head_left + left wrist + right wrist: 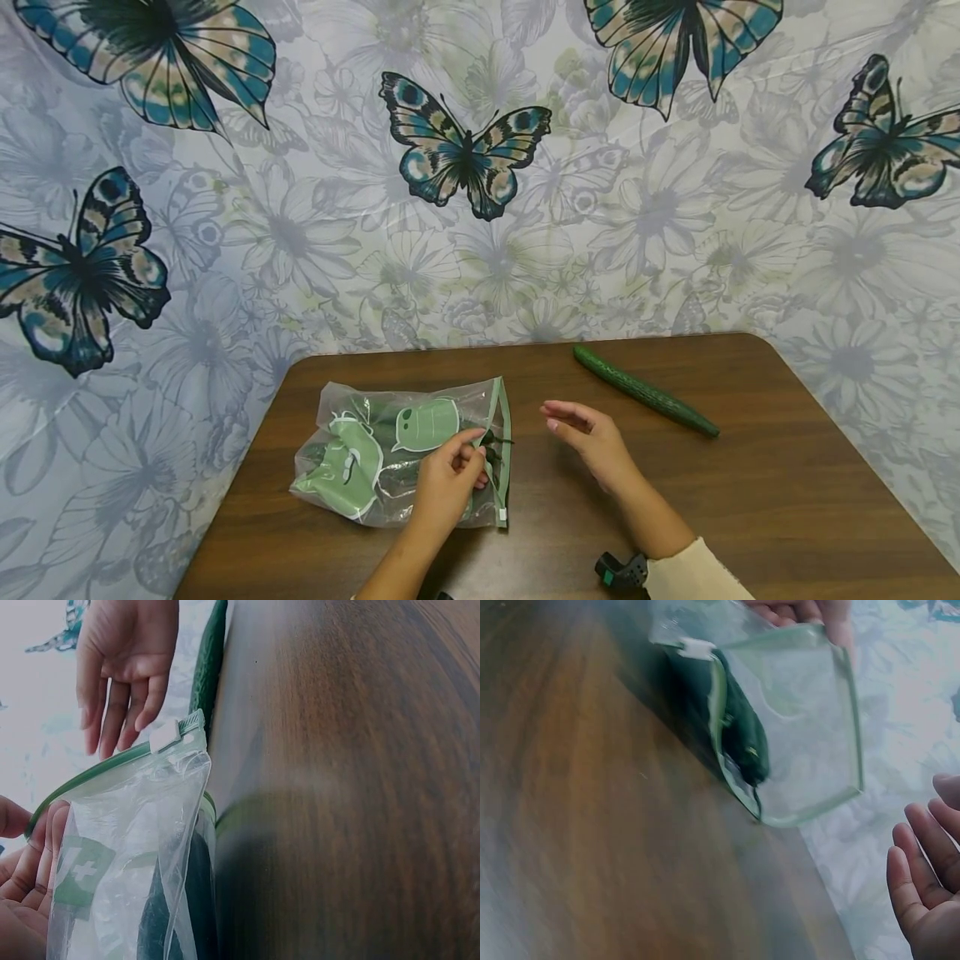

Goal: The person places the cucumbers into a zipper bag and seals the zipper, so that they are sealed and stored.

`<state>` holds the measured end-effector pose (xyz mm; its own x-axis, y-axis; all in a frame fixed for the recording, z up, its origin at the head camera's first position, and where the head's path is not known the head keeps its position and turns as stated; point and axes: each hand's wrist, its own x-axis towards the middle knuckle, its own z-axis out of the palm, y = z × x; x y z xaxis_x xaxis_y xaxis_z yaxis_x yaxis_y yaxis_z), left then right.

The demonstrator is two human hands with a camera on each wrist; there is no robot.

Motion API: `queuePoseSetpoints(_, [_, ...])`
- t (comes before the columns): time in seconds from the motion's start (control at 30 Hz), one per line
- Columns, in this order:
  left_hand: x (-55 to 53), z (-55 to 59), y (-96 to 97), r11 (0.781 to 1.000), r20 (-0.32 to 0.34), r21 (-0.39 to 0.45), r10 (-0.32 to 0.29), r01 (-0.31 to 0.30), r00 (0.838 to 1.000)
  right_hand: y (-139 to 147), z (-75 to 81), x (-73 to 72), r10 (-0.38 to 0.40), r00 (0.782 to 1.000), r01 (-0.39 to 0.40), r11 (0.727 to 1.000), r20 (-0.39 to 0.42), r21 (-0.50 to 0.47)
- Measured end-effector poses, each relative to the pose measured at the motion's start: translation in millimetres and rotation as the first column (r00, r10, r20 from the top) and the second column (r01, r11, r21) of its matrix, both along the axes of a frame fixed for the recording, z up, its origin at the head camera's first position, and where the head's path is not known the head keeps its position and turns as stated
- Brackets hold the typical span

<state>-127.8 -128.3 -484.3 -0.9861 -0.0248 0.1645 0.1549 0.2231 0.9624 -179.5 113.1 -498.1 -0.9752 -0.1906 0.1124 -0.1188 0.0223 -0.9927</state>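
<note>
A clear zip bag (345,471) with green cartoon prints lies on the table, its green-edged mouth facing right. My left hand (448,483) pinches the upper side of that mouth. Dark green cucumbers (742,739) show inside the bag, with their ends near the opening, which gapes in the right wrist view. A white slider (165,737) sits at one end of the green zip strip. To the right of the bag, my right hand (592,442) hovers with relaxed fingers, holding nothing. Beyond it, another cucumber (645,392) lies diagonally on the table.
The brown wooden table (765,500) has rounded far corners. Behind it hangs a pale cloth (480,275) printed with flowers and butterflies. A black wrist camera (622,572) is strapped by the right sleeve.
</note>
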Motion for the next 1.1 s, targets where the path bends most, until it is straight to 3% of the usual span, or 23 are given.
queuePoseSetpoints(0.37, [-4.2, -1.7, 2.8, 1.0, -0.006, -0.003, 0.001, -0.001, 1.0, 37.7, 7.9, -12.6, -0.12, 0.993, 0.12, 0.99, 0.0, 0.078])
queuePoseSetpoints(0.7, [-5.0, 0.6, 5.0, 1.0, -0.014, -0.009, 0.007, -0.007, 1.0, 70.4, 3.0, -24.4, -0.229, 0.973, 0.23, 0.963, -0.024, 0.143])
queuePoseSetpoints(1.1, [-4.6, 1.0, 4.6, 1.0, 0.002, -0.013, 0.011, -0.011, 1.0, 106.1, 7.3, -21.1, -0.293, 0.956, 0.288, 0.929, -0.011, 0.231])
